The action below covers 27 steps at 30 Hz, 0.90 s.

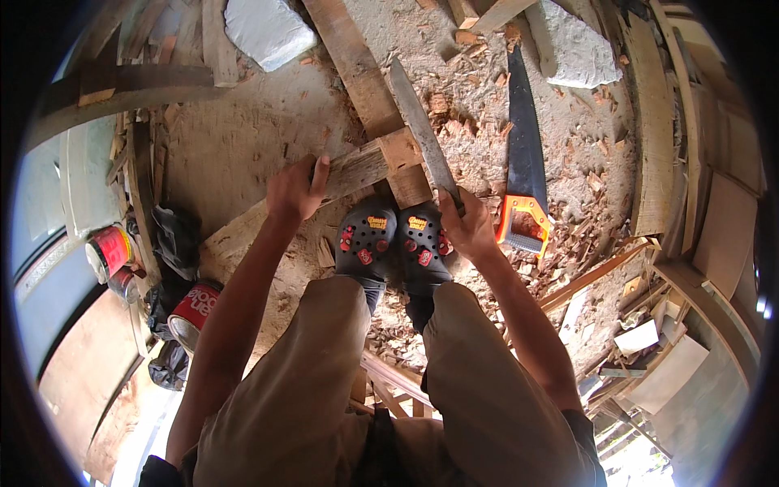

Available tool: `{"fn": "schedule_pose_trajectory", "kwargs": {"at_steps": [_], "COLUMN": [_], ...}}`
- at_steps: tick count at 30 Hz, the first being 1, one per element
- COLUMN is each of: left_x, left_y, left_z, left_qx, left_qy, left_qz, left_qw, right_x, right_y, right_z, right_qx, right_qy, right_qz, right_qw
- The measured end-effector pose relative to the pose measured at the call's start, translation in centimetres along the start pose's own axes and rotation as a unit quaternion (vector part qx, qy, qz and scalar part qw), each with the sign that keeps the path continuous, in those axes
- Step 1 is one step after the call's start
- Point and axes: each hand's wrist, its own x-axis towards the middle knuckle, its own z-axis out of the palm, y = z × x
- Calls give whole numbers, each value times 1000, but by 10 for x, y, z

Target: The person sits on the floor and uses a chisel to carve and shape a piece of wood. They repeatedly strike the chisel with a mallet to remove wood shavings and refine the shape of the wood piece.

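Note:
My left hand (299, 188) is closed round a wooden board (357, 172), thumb on top. The board slants up to the right, and its paler, freshly cut end lies across a long wooden beam (354, 65) on the ground. In my right hand (469, 226) is a machete (423, 122), its long grey blade pointing up and away, beside the board's end. I cannot tell whether the blade touches the wood. Its handle is mostly hidden by my fingers. Just below the beam's near end are my dark clogs (369, 235).
A handsaw (526, 130) with an orange handle lies at the right among wood chips (568, 235). Two whitish blocks (270, 32) (580, 49) sit at the back. Red cans (195, 312) and black plastic bags (174, 239) stand at the left. Scrap planks (653, 130) line the right side.

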Motion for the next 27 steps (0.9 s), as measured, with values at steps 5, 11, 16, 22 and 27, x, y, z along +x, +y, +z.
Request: {"fn": "schedule_pose_trajectory", "kwargs": {"at_steps": [5,11,16,22,27], "left_x": [-2,0,0,-1,-1], "left_y": [-2,-5,-5,-6,-5], "left_z": [3,6,7,5,7], "left_qx": [5,-18,-12,2,-13], "left_qy": [30,22,46,31,53], "left_qz": [4,9,30,10,32], "left_qw": [1000,1000,998,999,998], "right_x": [-5,-7,-8,-3,3], "right_y": [0,-4,-9,-19,-19], "right_z": [-10,-4,-3,-6,-11], "right_qx": [215,-80,-22,188,-122], "right_qy": [43,-85,-16,11,-126], "right_qz": [34,110,5,79,-6], "right_qw": [975,987,1000,979,985]}}
